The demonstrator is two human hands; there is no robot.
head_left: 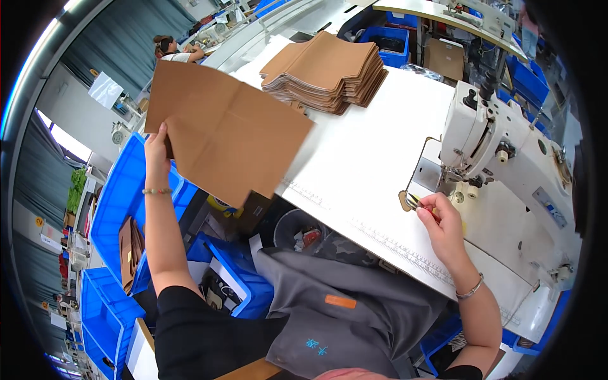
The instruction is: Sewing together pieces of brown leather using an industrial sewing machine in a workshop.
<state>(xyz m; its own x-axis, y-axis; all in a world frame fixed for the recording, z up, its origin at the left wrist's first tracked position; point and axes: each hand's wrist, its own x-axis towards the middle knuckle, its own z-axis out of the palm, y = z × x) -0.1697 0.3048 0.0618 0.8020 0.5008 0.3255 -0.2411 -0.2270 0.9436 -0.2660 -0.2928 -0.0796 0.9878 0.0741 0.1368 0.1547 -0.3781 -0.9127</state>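
My left hand (158, 149) grips the left edge of a brown, notched sheet (228, 136), raised at the table's left side over the blue bins. My right hand (441, 225) is closed on small red-handled snips (419, 206), beside the metal plate of a white sewing machine (500, 149). A thick stack of similar brown pieces (326, 66) lies at the back of the white table (373, 155). A printed ruler scale runs along its front edge.
Blue bins (117, 212) stand at the left, one holding brown pieces, with another (250, 288) below. A round bucket (297, 231) sits under the table edge; grey fabric covers my lap. Behind are another person (174, 50) at a machine, more blue bins and a cardboard box (443, 57).
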